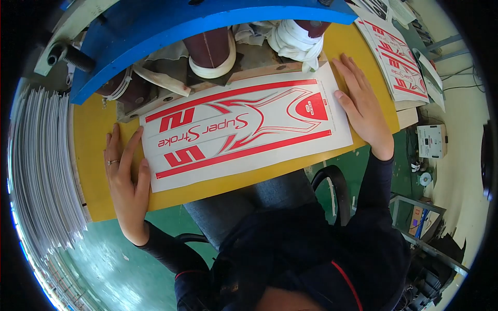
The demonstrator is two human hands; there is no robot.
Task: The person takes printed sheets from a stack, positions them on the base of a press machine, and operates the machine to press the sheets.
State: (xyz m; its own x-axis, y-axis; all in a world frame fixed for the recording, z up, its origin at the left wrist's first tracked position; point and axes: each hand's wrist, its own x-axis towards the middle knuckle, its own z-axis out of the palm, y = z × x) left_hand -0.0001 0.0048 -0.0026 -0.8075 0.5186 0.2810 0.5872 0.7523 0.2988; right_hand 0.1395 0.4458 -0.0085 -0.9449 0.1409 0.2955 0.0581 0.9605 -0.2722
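Observation:
A white printed sheet (249, 132) with red stripes, red numerals and "Super Stroke" lettering lies flat in front of me, upside down to my view. Its far edge reaches the base of the machine. My left hand (126, 176) rests at the sheet's left edge, fingers spread, with a ring on one finger. At the right end my right hand (363, 106) lies flat with fingers stretched out, its thumb by the sheet's edge. Neither hand grips anything.
A blue machine beam (218, 20) spans above the yellow table (98, 197), with dark columns (208, 49) wrapped in white cloth below it. Tall stacked sheets (44, 166) stand at left. More red-printed sheets (397, 62) lie at the back right. A chair armrest (337, 186) is below.

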